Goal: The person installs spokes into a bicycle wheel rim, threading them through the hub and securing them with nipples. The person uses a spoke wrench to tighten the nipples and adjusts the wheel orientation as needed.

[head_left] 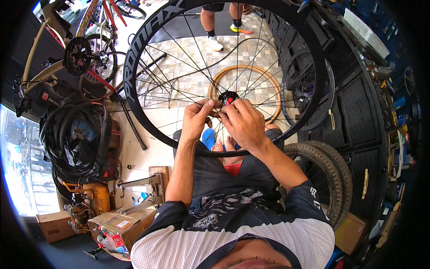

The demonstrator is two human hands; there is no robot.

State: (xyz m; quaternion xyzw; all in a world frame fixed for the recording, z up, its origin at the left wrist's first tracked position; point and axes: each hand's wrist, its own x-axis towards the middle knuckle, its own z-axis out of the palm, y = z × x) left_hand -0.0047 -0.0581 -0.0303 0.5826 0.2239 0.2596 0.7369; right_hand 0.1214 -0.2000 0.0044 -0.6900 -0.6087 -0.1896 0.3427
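Observation:
A large black bicycle wheel rim (316, 58) with thin dark spokes stands before me, over my lap. At its middle is a black hub (229, 96) with a red part showing. My left hand (197, 120) is closed beside the hub, thumb and fingers pinched together among the spokes. Close against it, my right hand (245, 122) also pinches at the hub's near side, its fingertips almost meeting those of the left. Whatever small thing lies between the fingers is hidden by them.
A tan hoop (245, 67) lies on the floor beyond. Bicycles (92, 58) and a pile of black tubes (67, 139) are left, above a yellow machine (97, 197). Knobby tyres (309, 168) stand right, near dark drawers (358, 112). Another person's legs (208, 22) show ahead.

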